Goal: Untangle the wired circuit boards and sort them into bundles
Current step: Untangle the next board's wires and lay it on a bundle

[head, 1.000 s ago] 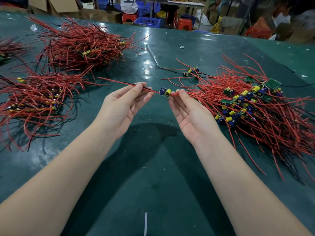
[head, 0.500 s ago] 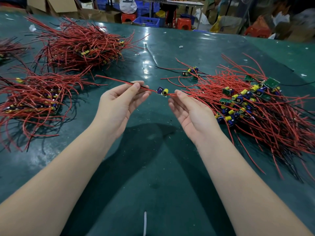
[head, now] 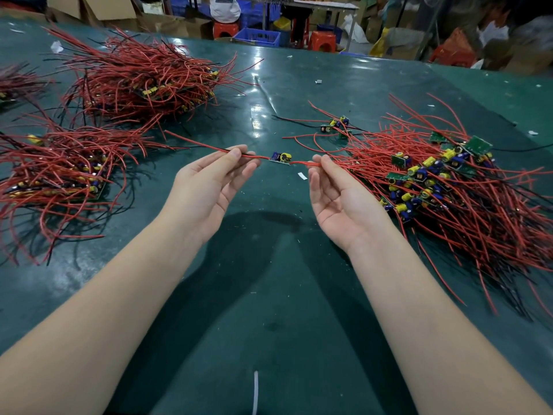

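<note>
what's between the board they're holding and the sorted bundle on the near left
Nothing visible: the held board hangs between both hands, and only bare green table lies between it and the near-left bundle.

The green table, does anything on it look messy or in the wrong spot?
Yes. On the green table, small wired circuit boards lie alone beyond the big tangled pile of red-wired boards, outside any bundle. White scraps lie scattered about, and a thin white strip lies near the front edge.

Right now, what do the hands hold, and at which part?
One wired circuit board, held by its red wires: the left hand pinches the left wires, the right hand the right wires. Neither touches the board.
</note>
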The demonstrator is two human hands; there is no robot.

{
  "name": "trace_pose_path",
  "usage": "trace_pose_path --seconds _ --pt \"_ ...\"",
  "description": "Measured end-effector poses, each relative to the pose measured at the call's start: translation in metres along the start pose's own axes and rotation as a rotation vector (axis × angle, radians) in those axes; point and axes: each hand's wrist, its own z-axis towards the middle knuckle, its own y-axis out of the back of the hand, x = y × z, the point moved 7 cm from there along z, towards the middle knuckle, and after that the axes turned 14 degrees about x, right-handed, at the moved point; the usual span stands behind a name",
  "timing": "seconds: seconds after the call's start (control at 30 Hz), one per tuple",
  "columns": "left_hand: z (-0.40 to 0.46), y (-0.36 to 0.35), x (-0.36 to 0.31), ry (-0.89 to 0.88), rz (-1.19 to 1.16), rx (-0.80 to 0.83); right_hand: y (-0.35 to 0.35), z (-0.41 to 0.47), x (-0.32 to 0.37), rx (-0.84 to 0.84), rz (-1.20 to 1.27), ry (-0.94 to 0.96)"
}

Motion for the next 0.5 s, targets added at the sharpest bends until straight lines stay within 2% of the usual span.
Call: trace_pose_path --seconds 0.17,0.37,0.5 --pt "0.001 0.005 0.004 0.023 -0.038 -0.04 0.002 0.002 0.0 0.009 -0.016 0.013" --pt "0.001 0.014 0.007 0.066 -0.125 -0.113 0.005 0.001 0.003 -0.01 0.092 0.041" --pt "0.002 0.017 0.007 0.055 -0.153 -0.139 0.008 0.0 0.004 -0.053 0.024 0.048"
